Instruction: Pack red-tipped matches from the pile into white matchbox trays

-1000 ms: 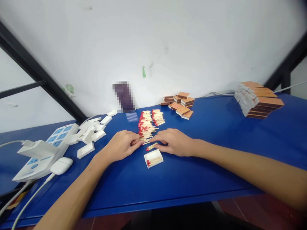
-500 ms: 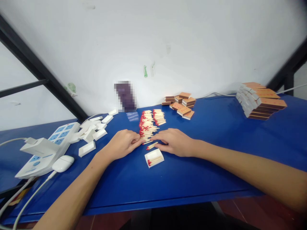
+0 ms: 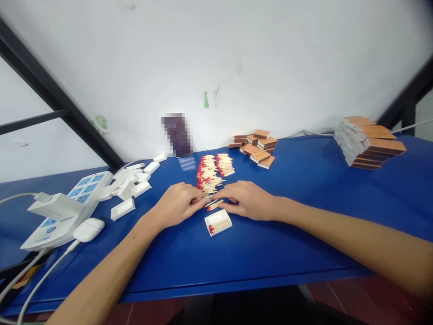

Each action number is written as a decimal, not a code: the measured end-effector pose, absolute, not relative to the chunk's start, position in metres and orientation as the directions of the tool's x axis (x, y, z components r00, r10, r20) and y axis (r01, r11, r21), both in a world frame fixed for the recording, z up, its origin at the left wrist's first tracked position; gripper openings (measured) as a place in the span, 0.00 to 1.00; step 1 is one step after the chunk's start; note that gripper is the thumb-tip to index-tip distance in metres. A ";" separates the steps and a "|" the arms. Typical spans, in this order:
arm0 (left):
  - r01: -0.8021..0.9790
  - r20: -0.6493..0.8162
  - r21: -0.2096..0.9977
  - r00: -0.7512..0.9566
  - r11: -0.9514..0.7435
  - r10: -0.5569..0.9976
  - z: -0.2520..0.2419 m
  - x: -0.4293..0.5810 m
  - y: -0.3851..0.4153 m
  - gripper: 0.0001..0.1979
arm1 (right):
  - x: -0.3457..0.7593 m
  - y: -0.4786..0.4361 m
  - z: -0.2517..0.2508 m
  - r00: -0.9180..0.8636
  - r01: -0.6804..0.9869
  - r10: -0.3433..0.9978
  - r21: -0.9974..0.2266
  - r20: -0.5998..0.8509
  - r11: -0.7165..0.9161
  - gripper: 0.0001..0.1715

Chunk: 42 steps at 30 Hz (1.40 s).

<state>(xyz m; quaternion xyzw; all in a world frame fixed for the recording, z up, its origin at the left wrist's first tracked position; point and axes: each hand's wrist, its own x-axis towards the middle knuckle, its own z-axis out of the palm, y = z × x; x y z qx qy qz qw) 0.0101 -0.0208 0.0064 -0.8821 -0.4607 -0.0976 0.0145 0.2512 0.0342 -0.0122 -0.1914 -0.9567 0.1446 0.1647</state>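
Note:
Close to the near end of a pile of red-headed matches (image 3: 209, 174), my left hand (image 3: 181, 203) has its fingers curled and its thumb reaching over some matchsticks. Whether it grips any of them is hidden. From the other side my right hand (image 3: 248, 200) touches the stick ends with a fingertip, its thumb held apart. A few loose matches (image 3: 215, 206) lie between the hands on the blue table (image 3: 203, 262). Just below them a white matchbox tray (image 3: 218, 215) holds several matches, heads to the left. A smaller match group (image 3: 225, 165) lies beside the pile.
Several white trays (image 3: 123, 209) are heaped at left, beside a power strip (image 3: 76, 198) with a plugged-in charger and a white cabled device (image 3: 88, 230). Matchboxes (image 3: 260, 156) lie by the wall, and a larger stack (image 3: 379, 149) stands at right. A blurred dark object (image 3: 179, 135) leans on the wall.
My left hand has moved slightly right, its thumb further over the loose matches, which have shifted closer together. My right hand stays almost in place.

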 end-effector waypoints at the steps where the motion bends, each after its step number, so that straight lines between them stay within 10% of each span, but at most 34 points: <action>1: 0.815 0.206 0.066 0.554 -0.576 0.807 0.007 0.011 -0.021 0.22 | 0.251 0.034 -0.013 -0.873 0.319 0.413 -0.337 0.260 0.886 0.18; 42: 0.817 0.168 0.096 0.549 -0.568 0.819 0.014 0.009 -0.026 0.11 | 0.252 0.034 -0.011 -0.856 0.284 0.413 -0.385 0.311 0.878 0.13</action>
